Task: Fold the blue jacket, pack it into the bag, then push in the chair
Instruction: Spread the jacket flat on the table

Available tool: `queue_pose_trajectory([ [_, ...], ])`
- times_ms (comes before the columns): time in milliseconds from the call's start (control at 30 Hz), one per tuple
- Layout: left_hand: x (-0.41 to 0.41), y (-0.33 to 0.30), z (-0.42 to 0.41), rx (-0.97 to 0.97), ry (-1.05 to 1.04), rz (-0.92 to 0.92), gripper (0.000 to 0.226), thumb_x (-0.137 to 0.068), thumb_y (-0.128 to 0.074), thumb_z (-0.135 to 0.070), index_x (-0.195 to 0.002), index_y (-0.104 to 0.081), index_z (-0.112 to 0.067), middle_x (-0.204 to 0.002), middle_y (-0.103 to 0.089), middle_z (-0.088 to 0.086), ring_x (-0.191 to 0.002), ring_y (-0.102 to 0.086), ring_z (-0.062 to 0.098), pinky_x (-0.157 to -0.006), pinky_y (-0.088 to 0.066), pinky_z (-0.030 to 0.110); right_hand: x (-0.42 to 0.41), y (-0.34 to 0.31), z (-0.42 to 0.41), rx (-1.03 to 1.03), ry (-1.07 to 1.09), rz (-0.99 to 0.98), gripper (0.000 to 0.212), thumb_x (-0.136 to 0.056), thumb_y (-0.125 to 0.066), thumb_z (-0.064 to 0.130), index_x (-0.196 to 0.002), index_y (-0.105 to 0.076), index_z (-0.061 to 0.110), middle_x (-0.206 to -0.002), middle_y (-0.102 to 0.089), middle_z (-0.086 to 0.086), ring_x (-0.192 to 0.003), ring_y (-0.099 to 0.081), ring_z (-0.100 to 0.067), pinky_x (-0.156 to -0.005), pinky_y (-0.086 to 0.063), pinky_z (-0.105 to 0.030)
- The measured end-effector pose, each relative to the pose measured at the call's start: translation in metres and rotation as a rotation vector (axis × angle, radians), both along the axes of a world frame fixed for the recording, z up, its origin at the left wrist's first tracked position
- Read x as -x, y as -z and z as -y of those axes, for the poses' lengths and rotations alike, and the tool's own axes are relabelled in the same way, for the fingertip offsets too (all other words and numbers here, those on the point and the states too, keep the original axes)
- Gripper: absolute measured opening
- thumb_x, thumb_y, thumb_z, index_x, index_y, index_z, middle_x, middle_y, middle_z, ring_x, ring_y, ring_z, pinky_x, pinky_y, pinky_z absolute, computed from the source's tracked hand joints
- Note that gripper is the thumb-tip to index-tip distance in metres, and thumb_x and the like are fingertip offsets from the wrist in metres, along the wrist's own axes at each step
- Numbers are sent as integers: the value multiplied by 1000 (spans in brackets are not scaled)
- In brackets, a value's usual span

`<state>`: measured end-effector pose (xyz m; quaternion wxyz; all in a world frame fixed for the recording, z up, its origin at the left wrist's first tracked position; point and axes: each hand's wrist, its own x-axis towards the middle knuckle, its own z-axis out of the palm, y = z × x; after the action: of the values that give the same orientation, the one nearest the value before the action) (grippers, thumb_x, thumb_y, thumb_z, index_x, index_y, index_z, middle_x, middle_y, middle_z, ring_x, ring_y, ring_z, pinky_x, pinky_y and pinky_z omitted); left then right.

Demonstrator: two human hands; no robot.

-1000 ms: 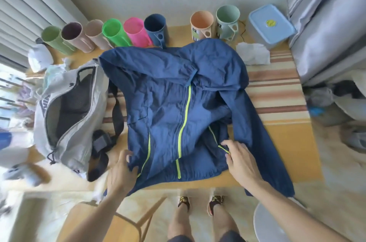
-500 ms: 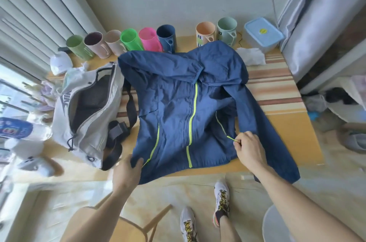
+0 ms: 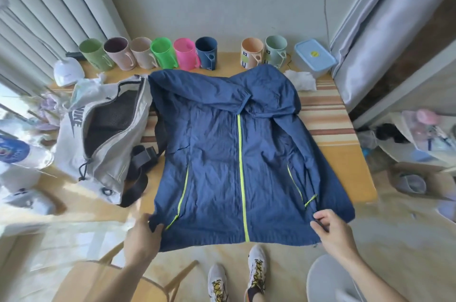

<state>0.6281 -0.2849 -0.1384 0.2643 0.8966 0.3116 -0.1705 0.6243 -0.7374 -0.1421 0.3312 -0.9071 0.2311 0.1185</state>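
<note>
The blue jacket (image 3: pixel 229 153) with neon yellow zips lies front up and spread flat on the table (image 3: pixel 345 166), its hem hanging over the near edge. My left hand (image 3: pixel 144 235) pinches the hem's left corner. My right hand (image 3: pixel 332 227) pinches the hem's right corner. Its right sleeve runs down the right side; the left sleeve is folded across the chest near the hood. The grey bag (image 3: pixel 103 138) lies unzipped to the left of the jacket, its black strap partly under the jacket. The wooden chair (image 3: pixel 103 277) stands pulled out at the lower left.
A row of coloured mugs (image 3: pixel 160 54) lines the table's far edge, with a lidded plastic box (image 3: pixel 314 57) and crumpled tissue (image 3: pixel 299 79) at the far right. A white stool (image 3: pixel 330 279) is at the lower right. My feet are below the table edge.
Both hands have slid out to the hem's corners and pulled the jacket flat and toward me. The wrinkled front is now smooth and wide. I have stepped back a little.
</note>
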Motion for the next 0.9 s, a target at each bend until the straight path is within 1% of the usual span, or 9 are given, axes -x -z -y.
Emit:
queue_pose_trajectory([
  [100,2,1,1,-78,62,-38,44,-86,-71,-15,-127,-54,-9,-117,-62,21,-111,-59,43,-85,-45,47,-14,-2,-3,118,-32,24,25,-82,-80,21,-102,-64,22,-95,-63,-3,-75,-66,-18,-69,-51,-37],
  [233,-23,-10,24,-161,277,89,50,-84,-76,-23,-130,-58,-16,-121,-59,17,-110,-57,40,-84,-48,46,-52,-17,3,291,51,40,67,-83,-77,35,-139,-49,11,-129,-56,-18,-116,-57,-41,-86,-53,-52],
  [367,-71,-30,79,-105,439,227,42,-93,-68,-35,-133,-56,-28,-134,-52,0,-119,-54,25,-79,-52,36,-91,-13,14,366,29,-119,88,-81,-78,41,-150,-33,10,-139,-54,-18,-121,-54,-43,-88,-50,-48],
  [433,-97,-40,109,-64,524,304,39,-94,-66,-34,-132,-55,-31,-132,-49,-3,-116,-54,24,-78,-53,34,-111,-9,24,366,26,-163,69,-86,-74,28,-145,-41,13,-128,-62,-16,-113,-60,-40,-82,-52,-44],
  [533,-143,-48,147,-65,643,338,40,-96,-63,-31,-135,-53,-32,-141,-44,0,-121,-50,26,-87,-52,38,-149,-13,51,346,94,-52,26,-91,-62,10,-117,-68,14,-105,-72,-22,-97,-65,-45,-76,-53,-44],
  [667,-220,-49,185,-177,715,296,48,-97,-60,-31,-142,-47,-34,-159,-25,11,-138,-38,30,-99,-47,41,-224,-35,114,409,163,6,20,-87,-62,3,-106,-69,3,-101,-66,-29,-91,-63,-50,-73,-53,-47],
  [767,-279,-38,209,-239,728,219,45,-97,-59,-33,-140,-49,-41,-168,2,18,-152,-14,36,-107,-40,42,-275,-43,129,414,12,-113,45,-77,-70,22,-119,-59,10,-113,-60,-23,-99,-62,-46,-74,-54,-46],
  [833,-309,-25,223,-272,778,136,49,-99,-54,-37,-146,-42,-47,-166,23,18,-155,12,37,-119,-28,43,-305,-48,106,330,-137,-18,65,-79,-72,41,-134,-48,16,-127,-59,-17,-111,-60,-42,-80,-54,-46],
  [900,-329,-17,233,-315,798,61,57,-101,-50,-41,-155,-30,-41,-165,28,18,-155,22,34,-125,-16,44,-339,-54,69,187,-241,42,89,-80,-72,55,-150,-30,20,-146,-50,-10,-126,-55,-36,-90,-51,-46],
])
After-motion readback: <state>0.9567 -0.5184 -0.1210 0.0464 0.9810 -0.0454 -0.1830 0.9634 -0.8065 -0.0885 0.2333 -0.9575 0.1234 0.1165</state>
